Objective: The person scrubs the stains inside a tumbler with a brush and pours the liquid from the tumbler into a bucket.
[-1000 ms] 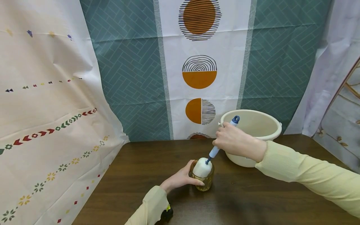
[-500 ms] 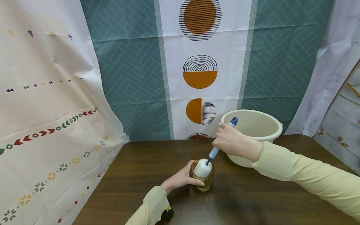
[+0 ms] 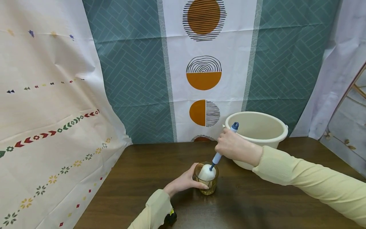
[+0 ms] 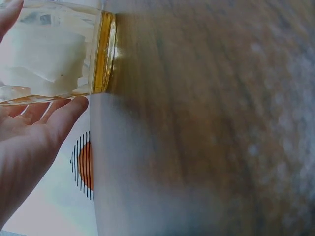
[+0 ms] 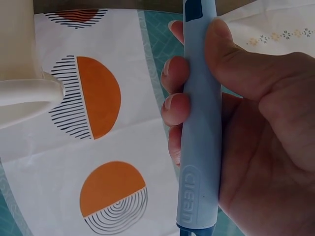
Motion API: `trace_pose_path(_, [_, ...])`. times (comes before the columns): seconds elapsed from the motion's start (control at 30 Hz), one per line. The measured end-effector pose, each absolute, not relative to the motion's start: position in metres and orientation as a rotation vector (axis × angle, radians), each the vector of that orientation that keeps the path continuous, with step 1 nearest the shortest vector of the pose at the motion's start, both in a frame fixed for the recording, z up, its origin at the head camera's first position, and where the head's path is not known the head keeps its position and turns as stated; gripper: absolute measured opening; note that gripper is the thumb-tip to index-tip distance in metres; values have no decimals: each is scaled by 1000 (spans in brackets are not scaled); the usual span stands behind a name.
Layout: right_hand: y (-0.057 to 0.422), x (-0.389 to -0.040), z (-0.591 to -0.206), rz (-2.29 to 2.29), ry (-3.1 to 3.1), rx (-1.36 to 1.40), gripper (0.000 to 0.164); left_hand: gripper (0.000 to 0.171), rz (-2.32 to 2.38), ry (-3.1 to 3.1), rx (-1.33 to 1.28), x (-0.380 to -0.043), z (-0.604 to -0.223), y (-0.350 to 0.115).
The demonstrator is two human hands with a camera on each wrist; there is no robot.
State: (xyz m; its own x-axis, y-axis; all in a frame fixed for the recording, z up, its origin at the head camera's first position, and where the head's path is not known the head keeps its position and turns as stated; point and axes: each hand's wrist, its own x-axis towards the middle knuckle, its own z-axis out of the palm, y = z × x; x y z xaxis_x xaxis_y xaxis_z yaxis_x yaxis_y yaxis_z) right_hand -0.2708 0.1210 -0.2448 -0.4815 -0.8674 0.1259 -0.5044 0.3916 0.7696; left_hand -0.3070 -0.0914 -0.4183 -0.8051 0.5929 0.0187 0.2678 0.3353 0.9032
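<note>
An amber glass (image 3: 210, 187) stands upright on the brown wooden table (image 3: 154, 156). My left hand (image 3: 186, 182) holds it from the left, thumb on the near side and fingers around the far side. In the left wrist view the white sponge head shows through the glass wall (image 4: 49, 54). My right hand (image 3: 233, 144) grips the light blue handle of a sponge brush (image 3: 217, 158), tilted to the upper right. Its white sponge head (image 3: 207, 173) sits down inside the glass. In the right wrist view my fingers and thumb wrap the handle (image 5: 201, 132), which is marked "CLEAN".
A cream bucket (image 3: 254, 140) stands at the back right, partly behind my right hand. A patterned curtain (image 3: 137, 79) hangs along the table's back edge, with a printed cream cloth (image 3: 57, 127) at the left.
The sponge head has gone deeper into the glass. My right hand and the handle have moved slightly down and left. My left hand stays on the glass.
</note>
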Motion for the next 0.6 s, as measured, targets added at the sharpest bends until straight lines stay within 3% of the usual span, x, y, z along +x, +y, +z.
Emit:
trace_pose_path(0.27, [119,-273,-252,-901,-2113,1185,24,71,1479,2262,788,-308,-420,-90])
trace_pose_path(0.6, [114,-272,-254,-970,-2160,1142,17,71,1473,2266,789,-308,-419,-90])
